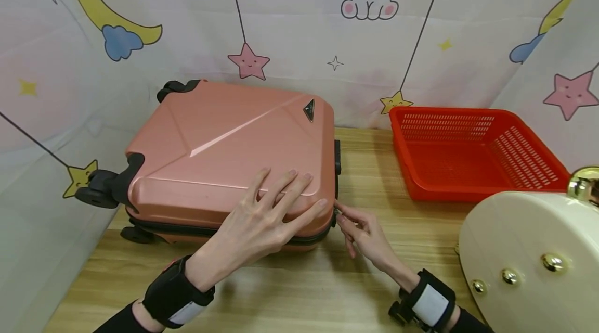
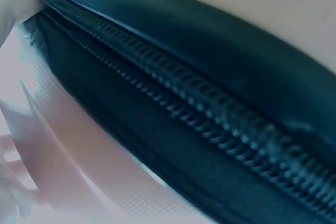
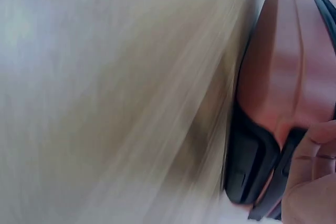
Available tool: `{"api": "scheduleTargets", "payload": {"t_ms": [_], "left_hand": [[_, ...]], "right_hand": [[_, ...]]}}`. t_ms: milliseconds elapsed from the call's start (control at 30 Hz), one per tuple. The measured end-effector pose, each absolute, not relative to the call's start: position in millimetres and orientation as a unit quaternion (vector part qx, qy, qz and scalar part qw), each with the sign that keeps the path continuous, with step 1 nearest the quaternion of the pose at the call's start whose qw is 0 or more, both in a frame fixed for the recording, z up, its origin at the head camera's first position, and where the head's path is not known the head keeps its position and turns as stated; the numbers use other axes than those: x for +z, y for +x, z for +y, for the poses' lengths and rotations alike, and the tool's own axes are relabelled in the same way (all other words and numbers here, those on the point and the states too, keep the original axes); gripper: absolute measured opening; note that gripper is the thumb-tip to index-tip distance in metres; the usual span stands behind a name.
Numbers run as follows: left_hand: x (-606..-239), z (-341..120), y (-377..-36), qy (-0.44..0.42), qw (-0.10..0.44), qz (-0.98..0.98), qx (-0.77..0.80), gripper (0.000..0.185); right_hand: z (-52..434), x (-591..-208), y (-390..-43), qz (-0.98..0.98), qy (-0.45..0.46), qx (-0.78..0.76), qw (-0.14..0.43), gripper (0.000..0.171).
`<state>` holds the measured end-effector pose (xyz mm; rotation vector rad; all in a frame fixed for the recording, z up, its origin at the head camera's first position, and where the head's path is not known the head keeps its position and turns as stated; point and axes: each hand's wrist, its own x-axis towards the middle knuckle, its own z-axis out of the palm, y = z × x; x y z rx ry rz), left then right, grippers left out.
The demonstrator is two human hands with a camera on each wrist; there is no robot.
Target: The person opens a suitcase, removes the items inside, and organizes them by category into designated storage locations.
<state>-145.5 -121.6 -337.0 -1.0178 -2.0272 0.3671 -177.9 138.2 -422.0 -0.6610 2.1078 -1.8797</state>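
Note:
A pink hard-shell suitcase lies flat on the wooden table with its black wheels toward the left. My left hand rests on the front right part of its lid, fingers straight and spread. At the near right corner my right hand pinches a small zipper pull between thumb and finger. The left wrist view looks closely along the black zipper band, where rows of teeth run side by side. In the right wrist view, right-hand fingers are at the suitcase's edge, beside black fittings.
A red plastic basket with slotted sides stands at the back right. A cream rounded case with gold studs is at the near right. Behind the table hangs a printed cloth with stars and moons.

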Motion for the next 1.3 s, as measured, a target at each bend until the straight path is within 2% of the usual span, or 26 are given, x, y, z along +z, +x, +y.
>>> {"api": "scheduleTargets", "payload": {"t_ms": [100, 300, 467, 733, 967, 1067, 1167, 1300], "left_hand": [[-336.5, -123.4, -145.8, -0.409, 0.412, -0.802, 0.144, 0.045], [-336.7, -123.2, -146.4, -0.414, 0.433, -0.789, 0.140, 0.042], [-334.1, -122.7, -143.8, -0.407, 0.415, -0.799, 0.153, 0.044], [-331.6, -125.9, -143.0, -0.396, 0.406, -0.809, 0.155, 0.047], [-330.5, -126.6, -141.3, -0.395, 0.414, -0.808, 0.143, 0.047], [-330.2, -126.8, -140.6, -0.391, 0.413, -0.810, 0.143, 0.048], [-330.6, -127.0, -140.1, -0.389, 0.409, -0.813, 0.146, 0.049], [-331.5, -126.8, -139.8, -0.393, 0.401, -0.814, 0.149, 0.046]], "right_hand": [[139.3, -420.2, -188.0, 0.749, -0.274, -0.601, 0.048, 0.034], [137.2, -420.8, -208.5, 0.814, -0.342, -0.429, -0.191, 0.027], [136.4, -421.9, -212.8, 0.827, -0.348, -0.354, -0.262, 0.027], [130.1, -427.1, -192.2, 0.802, -0.340, -0.445, -0.210, 0.026], [124.2, -429.0, -174.6, 0.794, -0.326, -0.461, -0.224, 0.030], [121.8, -429.6, -168.3, 0.791, -0.322, -0.478, -0.205, 0.032], [120.7, -429.7, -164.8, 0.787, -0.311, -0.506, -0.165, 0.031], [124.1, -427.8, -167.0, 0.775, -0.271, -0.568, -0.048, 0.039]]}}
